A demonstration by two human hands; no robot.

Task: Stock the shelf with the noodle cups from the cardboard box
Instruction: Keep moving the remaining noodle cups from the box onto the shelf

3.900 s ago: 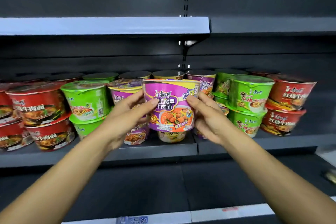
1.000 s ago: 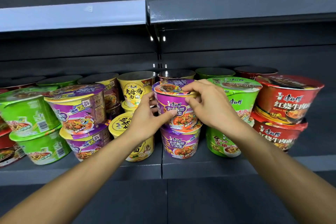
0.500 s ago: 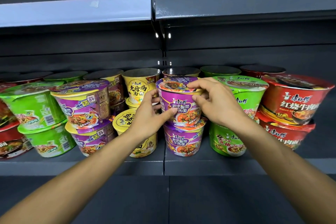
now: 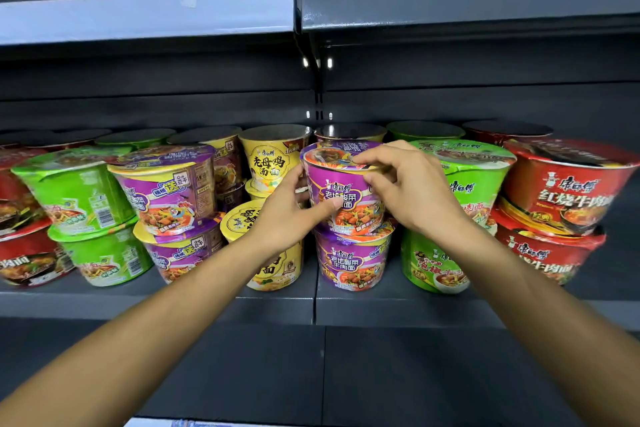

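A: Where is the purple noodle cup (image 4: 346, 198) just now?

B: It sits on top of a second purple cup (image 4: 353, 262), the two making a stack at the front of the dark shelf (image 4: 398, 308), just right of the seam between the two shelf boards. Both hands are on the upper one.

A: How do the hands hold it?

B: The left hand (image 4: 287, 215) presses against the cup's left side, thumb laid across its printed front, the other fingers (image 4: 300, 191) tucked behind it. The right hand (image 4: 412, 191) comes over from the right, its fingers (image 4: 367, 158) curled onto the lid's rim and the thumb against the upper wall. Both are closed around that cup.

A: Does it stand straight?

B: Nearly; its lid tips a little toward the camera.

A: What stands beside that stack?

B: Just to its left, partly behind the left hand, a yellow cup (image 4: 273, 263) with a tilted lid, and another yellow cup (image 4: 273, 158) behind it. Farther left of the stack come two stacked purple cups (image 4: 169, 191), then two green cups (image 4: 79, 194). Just right of the stack, behind the right wrist, stands a pair of stacked green cups (image 4: 474, 180), and beyond those stacked red cups (image 4: 568, 191). More lids show in a back row.

A: And above?

B: An upper shelf (image 4: 149, 14), bare along its front edge.
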